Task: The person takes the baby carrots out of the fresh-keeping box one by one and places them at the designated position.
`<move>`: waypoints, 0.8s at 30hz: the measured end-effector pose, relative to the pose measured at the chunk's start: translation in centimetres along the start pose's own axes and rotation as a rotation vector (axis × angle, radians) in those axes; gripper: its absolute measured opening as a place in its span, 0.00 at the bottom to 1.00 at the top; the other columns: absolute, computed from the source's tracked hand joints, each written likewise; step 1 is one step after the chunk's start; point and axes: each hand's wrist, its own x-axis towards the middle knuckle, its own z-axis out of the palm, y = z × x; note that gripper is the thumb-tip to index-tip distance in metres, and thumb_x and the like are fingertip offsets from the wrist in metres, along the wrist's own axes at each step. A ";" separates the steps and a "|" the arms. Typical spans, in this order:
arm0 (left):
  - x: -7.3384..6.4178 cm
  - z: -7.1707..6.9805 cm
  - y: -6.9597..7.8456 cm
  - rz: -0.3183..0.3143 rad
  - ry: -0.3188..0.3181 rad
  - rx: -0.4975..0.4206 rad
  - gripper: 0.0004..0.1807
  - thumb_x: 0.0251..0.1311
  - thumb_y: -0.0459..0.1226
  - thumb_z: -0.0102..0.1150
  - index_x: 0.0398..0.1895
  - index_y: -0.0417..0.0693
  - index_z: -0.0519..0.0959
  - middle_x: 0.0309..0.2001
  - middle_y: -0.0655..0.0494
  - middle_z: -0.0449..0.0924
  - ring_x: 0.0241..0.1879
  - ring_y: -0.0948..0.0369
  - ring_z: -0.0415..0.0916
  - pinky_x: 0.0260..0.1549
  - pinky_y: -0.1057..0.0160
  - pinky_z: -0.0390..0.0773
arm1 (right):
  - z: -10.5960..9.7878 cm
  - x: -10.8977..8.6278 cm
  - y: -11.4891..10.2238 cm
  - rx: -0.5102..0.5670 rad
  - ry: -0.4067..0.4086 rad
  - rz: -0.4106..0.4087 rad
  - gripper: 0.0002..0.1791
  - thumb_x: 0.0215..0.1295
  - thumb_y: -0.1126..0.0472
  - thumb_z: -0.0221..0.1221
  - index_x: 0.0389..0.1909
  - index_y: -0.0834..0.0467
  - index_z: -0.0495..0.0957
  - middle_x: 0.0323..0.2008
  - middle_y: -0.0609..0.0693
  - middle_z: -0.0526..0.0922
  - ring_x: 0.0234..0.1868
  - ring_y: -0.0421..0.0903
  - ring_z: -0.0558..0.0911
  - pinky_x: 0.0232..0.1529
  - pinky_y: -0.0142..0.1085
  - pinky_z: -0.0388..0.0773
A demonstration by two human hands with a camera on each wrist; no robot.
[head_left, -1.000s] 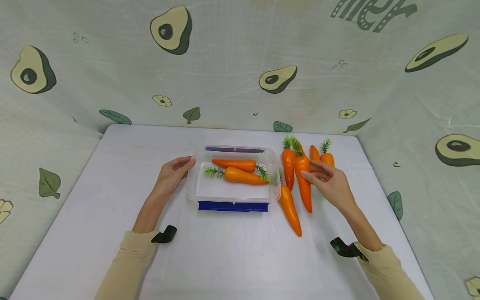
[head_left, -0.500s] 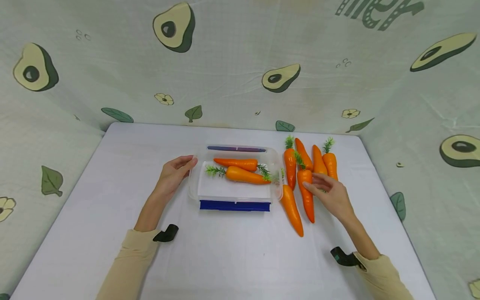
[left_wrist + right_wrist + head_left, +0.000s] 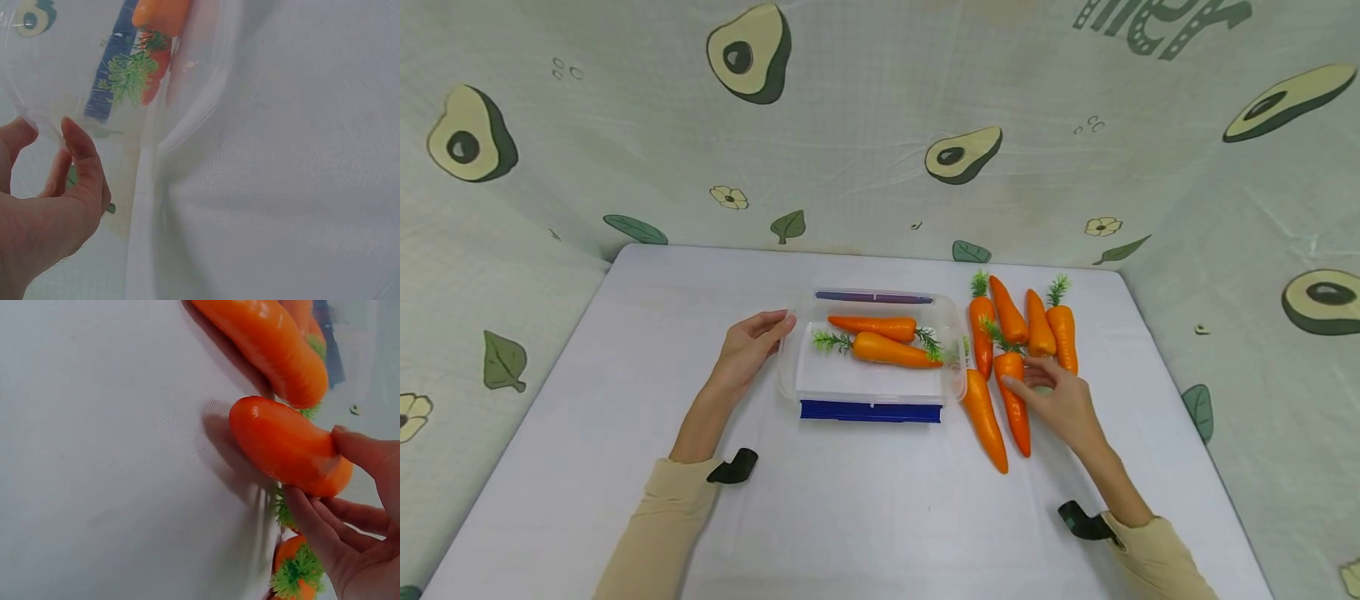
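My left hand [image 3: 743, 357] pinches the left rim of a clear plastic food container [image 3: 865, 385] with blue clips. In the left wrist view, thumb and forefinger meet on that rim. Two orange carrots lie inside, the front carrot [image 3: 891, 351] and the back carrot [image 3: 880, 328], both with green tops. Right of the container, my right hand [image 3: 1066, 408] holds another carrot [image 3: 1015, 400] between thumb and fingers, its tip toward me. The right wrist view shows this held carrot [image 3: 281, 444] casting a shadow on the white surface.
Several more carrots lie around the held one: a topped carrot [image 3: 981, 333] beside the container, a front carrot [image 3: 984, 421] against its right side, and others behind, such as the far-right carrot [image 3: 1062, 333]. A patterned cloth wall [image 3: 850, 167] borders the white table [image 3: 850, 517].
My right hand has drawn its carrot toward me, off the carrots behind it, which now show more fully. The left hand stays on the container's rim, and the container has not visibly moved.
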 end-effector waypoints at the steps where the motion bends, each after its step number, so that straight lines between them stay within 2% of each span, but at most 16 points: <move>1: 0.0 0.0 0.0 -0.001 0.000 0.002 0.35 0.66 0.54 0.67 0.69 0.42 0.74 0.56 0.58 0.80 0.50 0.66 0.73 0.47 0.73 0.75 | 0.1 0.0 0.0 -0.008 0.005 -0.003 0.28 0.63 0.52 0.73 0.56 0.67 0.81 0.42 0.62 0.88 0.41 0.57 0.87 0.41 0.32 0.82; 4: 0.0 0.0 0.0 0.000 -0.005 0.006 0.35 0.66 0.54 0.67 0.69 0.43 0.74 0.58 0.55 0.79 0.52 0.63 0.73 0.48 0.73 0.75 | 0.3 0.0 0.0 -0.031 0.014 -0.006 0.28 0.63 0.53 0.73 0.55 0.68 0.81 0.42 0.62 0.87 0.40 0.57 0.86 0.40 0.36 0.83; 10: -0.2 0.1 0.1 -0.004 -0.005 0.008 0.35 0.66 0.54 0.67 0.69 0.43 0.74 0.60 0.52 0.78 0.57 0.57 0.72 0.49 0.73 0.75 | 0.4 0.2 -0.2 -0.057 0.009 -0.010 0.25 0.64 0.54 0.72 0.53 0.69 0.82 0.43 0.62 0.87 0.40 0.57 0.85 0.35 0.28 0.80; 17: -0.2 0.1 0.1 -0.007 -0.008 0.009 0.36 0.65 0.55 0.67 0.69 0.43 0.74 0.61 0.52 0.77 0.58 0.58 0.72 0.52 0.71 0.75 | 0.1 0.3 -0.7 -0.054 -0.009 -0.004 0.25 0.65 0.54 0.72 0.53 0.68 0.82 0.43 0.62 0.86 0.40 0.57 0.85 0.34 0.28 0.79; 24: -0.3 0.1 0.2 -0.015 -0.008 0.018 0.37 0.66 0.56 0.66 0.70 0.43 0.73 0.64 0.50 0.76 0.59 0.58 0.71 0.53 0.71 0.74 | -0.5 0.7 -1.4 -0.036 -0.007 -0.068 0.22 0.65 0.57 0.72 0.52 0.69 0.81 0.42 0.63 0.86 0.39 0.58 0.86 0.34 0.27 0.79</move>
